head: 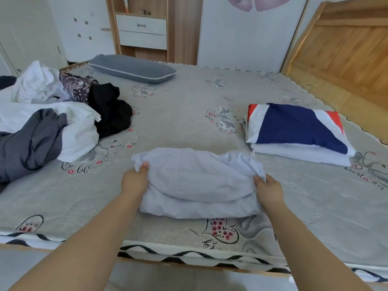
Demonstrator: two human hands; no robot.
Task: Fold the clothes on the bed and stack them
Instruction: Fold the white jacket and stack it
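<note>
A pale lilac garment [199, 183] lies partly folded near the front edge of the bed [180, 114], roughly in the middle of the view, with an upper layer lapped over a lower one. The person's left hand [135, 181] grips the garment's left end, thumb on top and pressed into a bunched corner of cloth, the other fingers hidden under the fabric. The right hand [267, 190] holds the right end the same way: the thumb pinches the cloth from above while the remaining fingers are tucked beneath, out of sight. Both bare forearms reach in from the near edge.

To the right, a little farther back, sits a stack of folded clothes [298, 133]: a navy, white and red piece on top of a white one, squared up and resting on the bedcover, apart from the garment in hand.

At the far left lies an unfolded heap [50, 114], well apart from the hands: white pieces, a grey garment spilling toward the near left, a black item on the heap's right side and a dark patterned one behind it.

A grey pillow [132, 69] rests along the far side of the bed. Beyond it stand a wooden shelf unit with white drawers [142, 31] and a white wardrobe door; a wooden headboard [344, 49] rises at the far right.
</note>
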